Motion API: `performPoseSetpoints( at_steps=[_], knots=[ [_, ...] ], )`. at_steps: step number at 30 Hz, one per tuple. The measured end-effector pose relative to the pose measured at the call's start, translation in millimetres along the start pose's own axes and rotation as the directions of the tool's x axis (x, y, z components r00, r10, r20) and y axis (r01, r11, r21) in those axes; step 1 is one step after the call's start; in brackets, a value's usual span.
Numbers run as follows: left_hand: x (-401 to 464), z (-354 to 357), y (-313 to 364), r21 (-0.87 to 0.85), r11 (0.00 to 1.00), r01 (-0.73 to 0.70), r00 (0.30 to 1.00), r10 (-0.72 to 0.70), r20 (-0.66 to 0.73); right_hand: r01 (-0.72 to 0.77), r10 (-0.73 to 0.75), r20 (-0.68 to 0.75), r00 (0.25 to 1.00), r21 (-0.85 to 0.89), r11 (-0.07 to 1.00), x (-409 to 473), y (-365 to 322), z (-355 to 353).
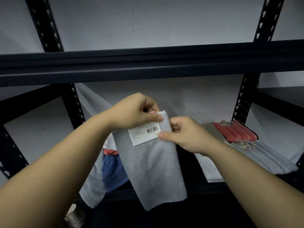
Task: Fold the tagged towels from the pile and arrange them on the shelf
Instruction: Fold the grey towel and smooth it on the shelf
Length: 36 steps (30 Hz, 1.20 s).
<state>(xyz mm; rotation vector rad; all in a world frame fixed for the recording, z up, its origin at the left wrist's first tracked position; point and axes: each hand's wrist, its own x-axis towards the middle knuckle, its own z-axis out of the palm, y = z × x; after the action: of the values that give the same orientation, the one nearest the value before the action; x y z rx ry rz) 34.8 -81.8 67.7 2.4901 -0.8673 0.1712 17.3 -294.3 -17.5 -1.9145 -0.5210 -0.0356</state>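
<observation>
Grey towel [153,163] hangs at frame centre, pinched at its top by the left hand [136,112] and right hand [182,135], both touching its white tag [144,134]; folded towels [235,130] lie right on the shelf [148,66].

You see a pale wall [164,18] filling the top of the frame, with a small dark mark [133,30] near the upper middle. Two dark posts with holes [44,25] lean across the upper left and upper right. At the bottom left, down low, sits a shiny grey round thing [74,216]; you cannot tell what it is. Everything down there is dark and blurry.
</observation>
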Motion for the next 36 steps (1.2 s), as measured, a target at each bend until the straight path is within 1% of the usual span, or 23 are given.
performPoseSetpoints(
  at_steps=[2,4,6,9,11,12,14,17,19,20,23,25,26,27,28,29,30,31,32,34,36],
  knots=[
    [-0.4,-4.3,-2.3,0.001,1.0,0.008,0.999,-0.008,-0.032,-0.055,0.055,0.075,0.996,-0.004,0.998,-2.2,12.0,2.1],
    [-0.9,-9.8,-8.9,0.021,0.999,0.036,0.995,-0.034,-0.094,-0.096,0.102,0.15,0.983,-0.047,0.994,-5.0,30.5,-0.7],
    [-2.5,-15.0,-19.2,0.005,0.995,0.097,0.984,-0.095,-0.153,-0.135,0.159,0.19,0.969,-0.133,0.982,-8.6,49.8,-6.4],
    [-6.6,-18.3,-38.3,-0.014,0.982,0.187,0.96,-0.185,-0.211,-0.225,0.291,0.237,0.927,-0.268,0.937,-15.8,76.4,-17.7],
    [-8.6,-17.4,-54.0,-0.035,0.971,0.238,0.938,-0.239,-0.252,-0.264,0.352,0.27,0.896,-0.313,0.912,-19.1,92.6,-26.9],
    [-9.6,-15.7,-63.2,-0.052,0.962,0.267,0.924,-0.271,-0.271,-0.286,0.375,0.291,0.88,-0.305,0.908,-20.0,97.9,-31.6],
    [-13.3,-10.6,-83.1,-0.075,0.939,0.336,0.897,-0.343,-0.278,-0.36,0.417,0.296,0.86,-0.229,0.905,-22.0,103.3,-39.6],
    [-24.5,3.4,-110.8,-0.086,0.889,0.45,0.858,-0.457,-0.235,-0.492,0.469,0.233,0.852,0.051,0.869,-22.5,110.4,-47.4],
    [-33.9,16.1,-126.3,-0.138,0.84,0.524,0.813,-0.542,-0.21,-0.528,0.505,0.156,0.849,0.231,0.817,-19.1,114.8,-49.0],
    [-38.1,22.9,-133.3,-0.18,0.811,0.556,0.789,-0.584,-0.191,-0.535,0.524,0.123,0.843,0.287,0.794,-16.2,117.8,-49.6],
    [-48.8,42.7,-153.8,-0.224,0.749,0.623,0.742,-0.657,-0.131,-0.561,0.57,0.07,0.819,0.311,0.767,-7.7,118.2,-44.2],
    [-53.6,55.1,-167.3,-0.19,0.757,0.626,0.752,-0.65,-0.113,-0.578,0.6,0.018,0.8,0.292,0.762,-1.4,117.6,-36.1],
    [-55.8,61.6,-173.7,-0.135,0.769,0.625,0.761,-0.639,-0.115,-0.583,0.611,-0.022,0.791,0.278,0.764,3.0,120.1,-31.6],
    [-58.4,68.0,-177.7,-0.07,0.775,0.629,0.764,-0.632,-0.128,-0.585,0.617,-0.066,0.784,0.252,0.771,7.6,123.8,-26.6],
    [-61.2,74.3,-179.6,-0.015,0.776,0.631,0.766,-0.625,-0.151,-0.579,0.604,-0.116,0.789,0.189,0.793,12.0,128.9,-22.7],
    [-64.5,81.2,-181.1,0.024,0.781,0.624,0.771,-0.611,-0.179,-0.568,0.572,-0.163,0.804,0.071,0.82,15.9,133.2,-18.3],
    [-67.3,87.8,-182.1,0.055,0.794,0.606,0.784,-0.584,-0.212,-0.549,0.527,-0.189,0.828,-0.082,0.832,18.8,136.5,-14.8],
    [-70.0,94.3,-183.1,0.077,0.811,0.58,0.799,-0.548,-0.249,-0.521,0.486,-0.193,0.852,-0.228,0.822,20.1,137.5,-10.9],
    [-72.6,100.8,-184.7,0.091,0.828,0.553,0.811,-0.509,-0.289,-0.487,0.451,-0.183,0.874,-0.333,0.808,19.8,138.2,-7.3],
    [-78.0,112.1,-188.3,0.146,0.857,0.493,0.83,-0.414,-0.373,-0.43,0.41,-0.147,0.9,-0.45,0.783,16.6,137.2,-0.7],
    [-82.7,122.3,-192.7,0.255,0.849,0.462,0.839,-0.326,-0.436,-0.4,0.398,-0.122,0.909,-0.525,0.751,13.9,141.1,3.3]
  ],
)
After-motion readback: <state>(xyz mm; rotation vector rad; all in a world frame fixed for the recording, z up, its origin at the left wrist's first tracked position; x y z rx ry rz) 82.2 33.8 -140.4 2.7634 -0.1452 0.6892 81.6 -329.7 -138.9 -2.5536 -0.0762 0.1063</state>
